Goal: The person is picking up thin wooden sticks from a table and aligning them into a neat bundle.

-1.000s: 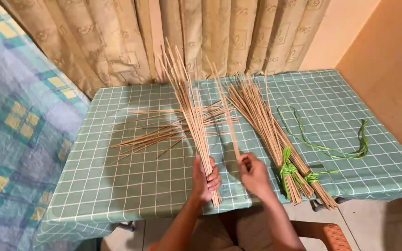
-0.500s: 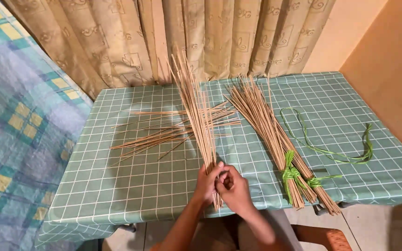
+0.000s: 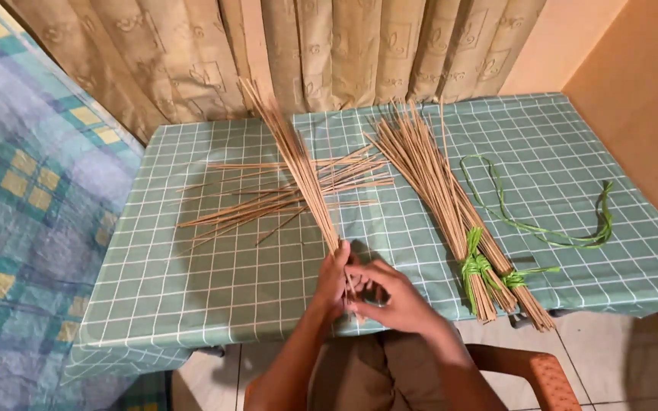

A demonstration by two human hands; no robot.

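Desk (image 3: 192,304) under a green checked cloth carries a loose scatter of thin tan sticks (image 3: 268,202), a tied bundle of the same sticks bound with green strip (image 3: 451,205), and a loose green strip (image 3: 542,228). At the near edge, the left hand (image 3: 334,283) is closed round the butt end of an upright-leaning sheaf of thin tan sticks (image 3: 298,164); the right hand (image 3: 390,293) is curled, fingertips pinching that same base. The sheaf looks light, stiff but snappable and prone to sliding apart, so I'd grip it low, near the base.
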